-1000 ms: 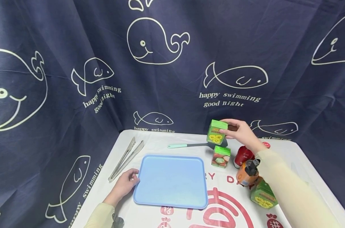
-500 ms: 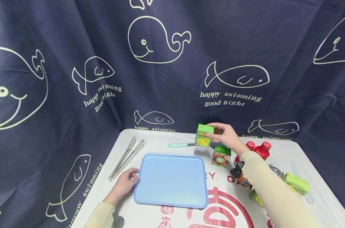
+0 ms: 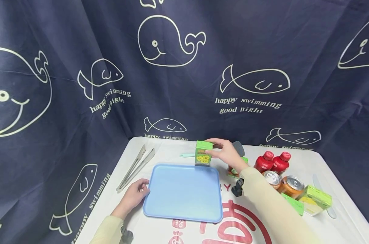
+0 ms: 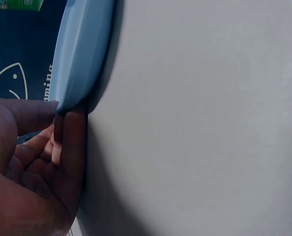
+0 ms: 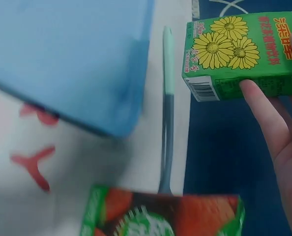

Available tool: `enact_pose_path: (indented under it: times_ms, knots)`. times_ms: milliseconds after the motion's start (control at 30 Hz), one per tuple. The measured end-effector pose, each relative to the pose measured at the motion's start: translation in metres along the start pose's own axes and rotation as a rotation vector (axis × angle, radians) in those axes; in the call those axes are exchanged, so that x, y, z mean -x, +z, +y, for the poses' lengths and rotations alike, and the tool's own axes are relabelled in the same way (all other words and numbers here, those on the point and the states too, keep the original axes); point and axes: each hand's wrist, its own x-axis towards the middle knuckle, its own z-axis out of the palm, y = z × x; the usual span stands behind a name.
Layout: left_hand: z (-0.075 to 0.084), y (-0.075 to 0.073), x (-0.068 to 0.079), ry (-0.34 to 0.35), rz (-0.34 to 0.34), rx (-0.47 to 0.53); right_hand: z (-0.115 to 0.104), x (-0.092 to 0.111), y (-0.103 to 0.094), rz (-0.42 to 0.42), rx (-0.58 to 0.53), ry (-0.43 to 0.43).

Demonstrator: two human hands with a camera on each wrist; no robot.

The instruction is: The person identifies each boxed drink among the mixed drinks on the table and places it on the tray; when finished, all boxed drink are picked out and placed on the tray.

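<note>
Head view: drink box pinched in right hand, left hand at tray

Near the far edge of the table (image 3: 169, 149), the right hand (image 3: 224, 151) holds a green drink box (image 3: 203, 155) upright between thumb and fingers, its yellow flowers facing the near edge. The box appears just beyond the far right corner of a blue tray (image 3: 182, 193), in front of a spatula (image 3: 187, 155); whether it touches the table I cannot tell.

The left hand (image 3: 136, 194) pinches the tray's left edge, thumb on the rim and a finger beneath.

Metal tongs (image 3: 134, 166) lie between the tray and the table's left edge. A second drink box (image 3: 232, 172) stands partly hidden by the right arm. Toward the table's right edge are two red bottles (image 3: 264, 162), two cans (image 3: 291, 186), two more green boxes (image 3: 318, 200) and a pale knife-like utensil (image 3: 331, 212).
</note>
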Motion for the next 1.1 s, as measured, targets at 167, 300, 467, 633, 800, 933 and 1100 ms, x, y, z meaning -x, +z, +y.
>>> enact_pose_path:
  times_ms: [167, 300, 467, 633, 800, 933, 1100]
  knots:
    - [0.001, 0.0, 0.0, 0.003, -0.001, 0.0, 0.0, -0.003, 0.023, 0.006, -0.017, -0.032]
    - [0.003, 0.0, 0.001, 0.011, 0.002, -0.003, 0.0, -0.004, 0.041, 0.001, -0.017, -0.069]
    - [0.002, 0.001, 0.001, 0.01, -0.003, -0.006, 0.004, -0.005, 0.062, 0.0, -0.008, -0.09]
    - [0.001, 0.0, 0.001, 0.016, -0.004, -0.016, 0.007, -0.005, 0.082, 0.001, -0.022, -0.121]
    - [0.003, -0.001, 0.003, 0.02, 0.002, -0.006, 0.008, -0.001, 0.103, 0.009, -0.009, -0.105]
    - [0.004, -0.001, 0.003, 0.02, 0.008, -0.003, 0.008, 0.001, 0.118, -0.004, 0.008, -0.097]
    - [0.005, 0.0, 0.003, 0.012, 0.005, 0.001, 0.004, -0.001, 0.131, -0.036, 0.005, -0.112]
